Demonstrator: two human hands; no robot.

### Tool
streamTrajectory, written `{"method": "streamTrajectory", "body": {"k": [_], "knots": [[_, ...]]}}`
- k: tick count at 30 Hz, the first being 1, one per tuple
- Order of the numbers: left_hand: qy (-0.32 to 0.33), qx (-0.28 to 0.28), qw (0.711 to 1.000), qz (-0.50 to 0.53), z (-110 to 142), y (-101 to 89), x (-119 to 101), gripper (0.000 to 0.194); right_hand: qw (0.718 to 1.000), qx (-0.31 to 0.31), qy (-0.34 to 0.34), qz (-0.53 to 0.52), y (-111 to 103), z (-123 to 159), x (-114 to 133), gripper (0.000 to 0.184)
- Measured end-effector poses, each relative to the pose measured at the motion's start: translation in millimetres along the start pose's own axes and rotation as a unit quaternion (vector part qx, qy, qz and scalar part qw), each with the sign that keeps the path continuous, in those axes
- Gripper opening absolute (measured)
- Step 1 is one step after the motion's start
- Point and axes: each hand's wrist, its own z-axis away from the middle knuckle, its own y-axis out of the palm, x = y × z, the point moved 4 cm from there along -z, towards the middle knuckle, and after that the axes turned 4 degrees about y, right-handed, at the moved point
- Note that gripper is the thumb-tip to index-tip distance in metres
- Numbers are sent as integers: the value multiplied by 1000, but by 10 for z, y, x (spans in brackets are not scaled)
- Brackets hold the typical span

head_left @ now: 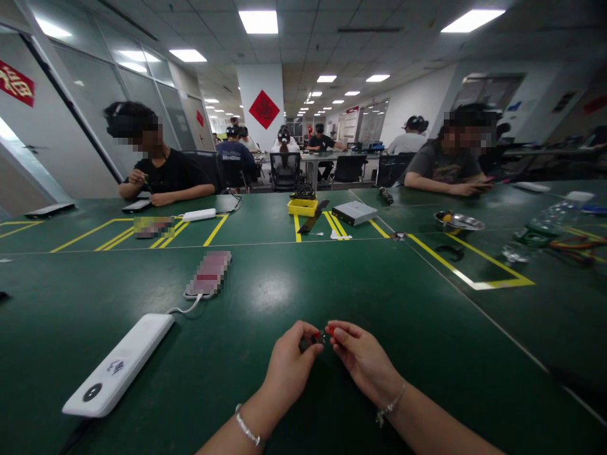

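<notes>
Left hand (288,359) fingertip-close to right hand (368,359)

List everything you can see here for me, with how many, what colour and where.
Dark-and-red piece: 1, dark and red, lower centre
Red piece: 1, red, beside it
White device: 1, white, near left
Phone: 1, pinkish, blurred, cabled to the device
Yellow tray: 1, yellow, far centre
Grey box: 1, grey, right of tray
Metal bowl: 1, silver, far right
Plastic bottle: 1, clear, far right
Yellow tape: several strips, yellow, on tabletop
Tabletop: joined panels, green, foreground
People: several, mixed clothing, beyond
Ceiling lights: several, white, overhead
Distant items: too small to tell
Left hand: 1, bare, lower centre
Right hand: 1, bare, to its right
</notes>
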Motion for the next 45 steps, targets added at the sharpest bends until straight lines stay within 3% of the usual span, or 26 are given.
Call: {"method": "streamTrajectory", "body": {"k": [10,14,20,27,40,45], "knots": [[11,23,999,38,16,-2,-10,19,999,36,-23,30,19,26,39,20],[7,20,999,41,21,2,-16,14,997,50,-22,46,36,44,44,24],[-6,4,1000,3,3,-9,-15,10,996,33,-16,81,22,22,26,31],[3,-2,1000,2,7,-26,-24,10,993,15,-53,107,4,20,49,25],[95,-36,987,-127,53,-21,-81,8,981,-39,-120,145,56,84,-5,29],[128,-53,980,-139,67,-21,-79,8,984,-58,-126,111,81,121,26,29]]}}
